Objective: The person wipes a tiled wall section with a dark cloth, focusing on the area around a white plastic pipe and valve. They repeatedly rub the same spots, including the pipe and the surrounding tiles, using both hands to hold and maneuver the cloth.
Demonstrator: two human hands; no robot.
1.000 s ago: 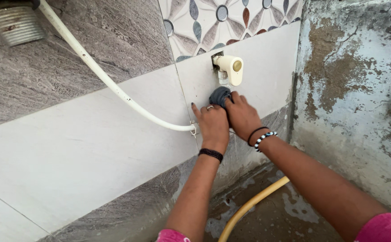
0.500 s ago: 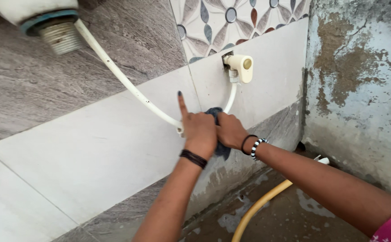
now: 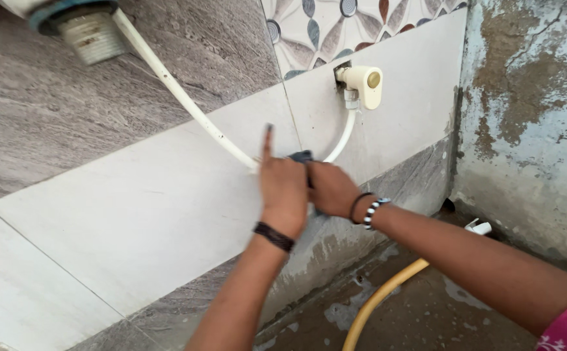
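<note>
Both of our hands are working together low on the white hose (image 3: pixel 342 140): our left hand (image 3: pixel 283 192) is gripping it with the index finger sticking up, while our right hand (image 3: pixel 332 190) is clamping a dark blue cloth (image 3: pixel 301 156) around it. Since a second ago, we are sliding down from the cream wall tap (image 3: pixel 363 84), so the wiping is moving along the hose. Below, a yellow hose (image 3: pixel 381 299) is lying on the wet floor (image 3: pixel 439 318).

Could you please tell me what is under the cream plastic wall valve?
A white flexible hose hangs from the cream plastic wall valve, curving down toward both hands. The left hand and right hand cover its lower end, along with a dark blue object.
</note>
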